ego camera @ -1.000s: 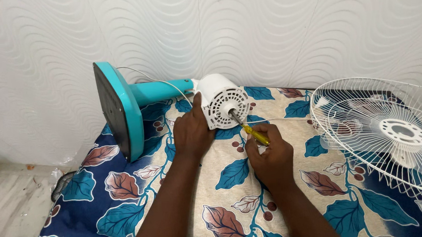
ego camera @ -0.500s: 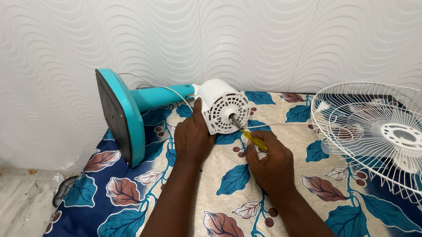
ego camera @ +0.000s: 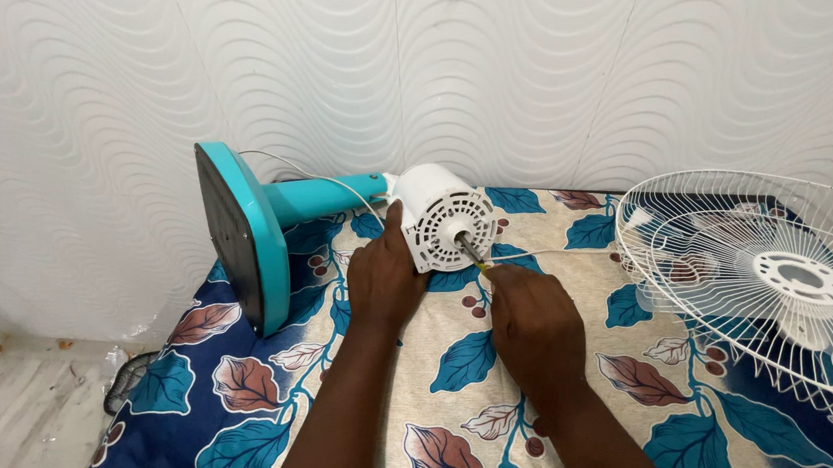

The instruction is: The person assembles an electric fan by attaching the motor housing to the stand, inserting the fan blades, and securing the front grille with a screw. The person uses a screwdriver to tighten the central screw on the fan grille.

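Sideways on the leaf-print bedsheet (ego camera: pixel 249 376) lies the white, vented fan motor (ego camera: pixel 445 217), steadied by the left hand (ego camera: pixel 380 276); the right hand (ego camera: pixel 532 319), grip clenched, hides most of the yellow-handled screwdriver (ego camera: pixel 472 252).

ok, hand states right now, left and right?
Left hand: closed around the white fan motor, steadying it.
Right hand: closed on the yellow screwdriver, tip at the motor's front.

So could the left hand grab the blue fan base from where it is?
Probably yes. The left hand rests on the white motor housing, and the blue base stands just to its left with only flowered cloth between them.
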